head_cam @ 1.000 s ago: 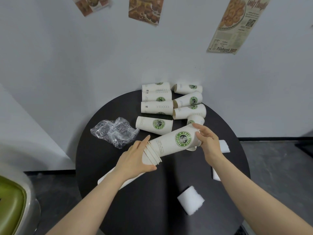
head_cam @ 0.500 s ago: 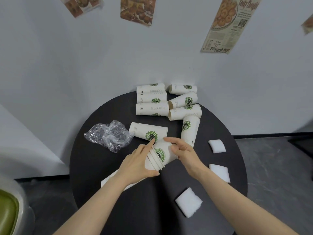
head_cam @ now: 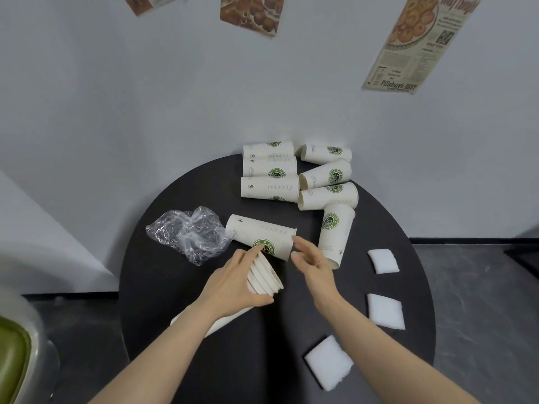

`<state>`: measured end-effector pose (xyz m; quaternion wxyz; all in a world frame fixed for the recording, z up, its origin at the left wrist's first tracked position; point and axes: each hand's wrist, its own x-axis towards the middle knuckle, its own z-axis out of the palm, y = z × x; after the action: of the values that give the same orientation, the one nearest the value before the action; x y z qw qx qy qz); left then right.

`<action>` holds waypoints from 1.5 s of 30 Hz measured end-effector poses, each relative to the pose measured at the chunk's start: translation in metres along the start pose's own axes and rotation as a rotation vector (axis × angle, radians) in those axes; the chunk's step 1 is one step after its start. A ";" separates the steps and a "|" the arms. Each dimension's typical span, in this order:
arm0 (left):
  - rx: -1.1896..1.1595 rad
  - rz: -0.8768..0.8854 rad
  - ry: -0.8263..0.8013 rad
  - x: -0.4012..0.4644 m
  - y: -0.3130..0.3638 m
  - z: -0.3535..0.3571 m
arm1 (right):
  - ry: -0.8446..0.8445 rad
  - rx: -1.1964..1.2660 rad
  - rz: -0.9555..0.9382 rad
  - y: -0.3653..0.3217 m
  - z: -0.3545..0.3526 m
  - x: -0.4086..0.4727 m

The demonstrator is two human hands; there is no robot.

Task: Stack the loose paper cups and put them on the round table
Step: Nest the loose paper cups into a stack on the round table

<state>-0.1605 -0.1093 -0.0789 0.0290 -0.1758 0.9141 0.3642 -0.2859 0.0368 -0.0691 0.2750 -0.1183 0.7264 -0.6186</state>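
The left hand [head_cam: 233, 282] curls its grip around the nested cup stack [head_cam: 264, 277] above the worktop [head_cam: 379, 228], while the right hand [head_cam: 313, 258] hovers beside it, fingers loosely spread.

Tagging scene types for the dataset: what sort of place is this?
Probably a café or snack-bar corner, perhaps a mock-up. Logo-printed paper coffee cups lie on a small round black table, and vintage food adverts, one reading Pillsbury's BEST, hang on the wall. The left hand holds a cup stack.
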 end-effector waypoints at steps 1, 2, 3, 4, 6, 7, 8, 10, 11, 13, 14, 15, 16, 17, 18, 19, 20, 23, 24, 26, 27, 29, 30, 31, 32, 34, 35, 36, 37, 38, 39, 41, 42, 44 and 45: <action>0.001 -0.006 0.003 -0.001 -0.004 -0.001 | 0.053 -0.047 0.018 0.003 -0.002 0.008; -0.002 -0.014 0.006 -0.002 -0.007 -0.002 | 0.067 -0.088 0.036 0.006 -0.004 0.016; -0.009 -0.023 0.010 -0.003 -0.009 -0.003 | 0.054 -0.116 0.054 0.008 -0.005 0.024; -0.020 -0.030 0.015 -0.005 -0.011 -0.004 | 0.028 -0.128 0.070 0.009 -0.005 0.031; -0.055 -0.041 0.021 -0.007 -0.013 -0.006 | -0.025 -0.118 0.097 0.010 -0.002 0.043; -0.069 -0.044 0.021 -0.008 -0.013 -0.006 | -0.042 -0.110 0.106 0.010 0.001 0.049; -0.077 -0.045 0.021 -0.009 -0.014 -0.007 | -0.054 -0.105 0.114 0.011 0.003 0.054; -0.079 -0.049 0.020 -0.011 -0.014 -0.007 | -0.060 -0.105 0.123 0.013 0.008 0.063; -0.078 -0.052 0.021 -0.012 -0.015 -0.008 | -0.051 -0.105 0.123 0.014 0.010 0.066; -0.073 -0.058 0.030 -0.013 -0.016 -0.008 | -0.036 -0.098 0.127 0.015 0.012 0.067; -0.071 -0.059 0.035 -0.013 -0.016 -0.009 | -0.032 -0.094 0.128 0.015 0.012 0.066; -0.069 -0.059 0.039 -0.014 -0.016 -0.009 | -0.030 -0.090 0.128 0.016 0.011 0.065; -0.066 -0.059 0.042 -0.013 -0.016 -0.008 | -0.025 -0.084 0.130 0.016 0.009 0.064; -0.064 -0.056 0.043 -0.013 -0.015 -0.008 | -0.012 -0.078 0.133 0.016 0.006 0.062; -0.064 -0.054 0.043 -0.013 -0.014 -0.007 | 0.005 -0.073 0.135 0.015 0.002 0.060; -0.066 -0.052 0.042 -0.013 -0.013 -0.006 | 0.024 -0.066 0.132 0.014 -0.003 0.057; -0.071 -0.050 0.041 -0.014 -0.012 -0.005 | 0.039 -0.058 0.125 0.011 -0.008 0.054; -0.081 -0.045 0.040 -0.015 -0.010 -0.003 | 0.068 -0.033 0.097 0.003 -0.026 0.045; -0.084 -0.039 0.042 -0.016 -0.009 -0.002 | 0.077 -0.021 0.085 0.000 -0.033 0.041; -0.092 -0.026 0.049 -0.019 -0.006 -0.001 | 0.098 0.017 0.059 -0.007 -0.047 0.033; -0.096 -0.021 0.055 -0.020 -0.004 -0.001 | 0.105 0.045 0.045 -0.011 -0.054 0.029; -0.100 -0.017 0.064 -0.023 -0.002 -0.001 | 0.097 0.095 0.014 -0.017 -0.066 0.021; -0.100 -0.015 0.066 -0.024 -0.002 -0.002 | 0.081 0.108 -0.004 -0.020 -0.071 0.017; -0.097 -0.013 0.067 -0.025 -0.001 -0.003 | 0.059 0.115 -0.024 -0.022 -0.076 0.012; -0.092 -0.009 0.069 -0.025 0.000 -0.003 | 0.033 0.118 -0.039 -0.024 -0.080 0.008; -0.082 -0.009 0.080 -0.028 0.003 -0.005 | -0.016 0.125 -0.057 -0.028 -0.084 -0.001; -0.080 -0.013 0.087 -0.029 0.004 -0.006 | -0.037 0.129 -0.064 -0.029 -0.085 -0.005; -0.079 -0.016 0.095 -0.031 0.005 -0.007 | -0.055 0.131 -0.072 -0.030 -0.085 -0.008; -0.078 -0.018 0.102 -0.033 0.006 -0.008 | -0.071 0.133 -0.080 -0.032 -0.084 -0.011; -0.079 -0.018 0.108 -0.036 0.007 -0.009 | -0.082 0.134 -0.089 -0.033 -0.083 -0.014; -0.082 -0.017 0.112 -0.038 0.008 -0.011 | -0.091 0.136 -0.100 -0.035 -0.081 -0.016; -0.082 -0.014 0.120 -0.043 0.008 -0.012 | -0.103 0.142 -0.124 -0.039 -0.078 -0.020; -0.077 -0.013 0.126 -0.046 0.008 -0.013 | -0.108 0.144 -0.135 -0.041 -0.077 -0.022; -0.074 -0.016 0.140 -0.051 0.009 -0.015 | -0.125 0.138 -0.153 -0.045 -0.074 -0.025; -0.075 -0.018 0.144 -0.053 0.009 -0.016 | -0.141 0.130 -0.157 -0.047 -0.073 -0.027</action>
<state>-0.1126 -0.0982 -0.0517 -0.0403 -0.2108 0.8978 0.3845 -0.3112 0.1014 -0.0109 0.2833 -0.2001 0.6522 -0.6740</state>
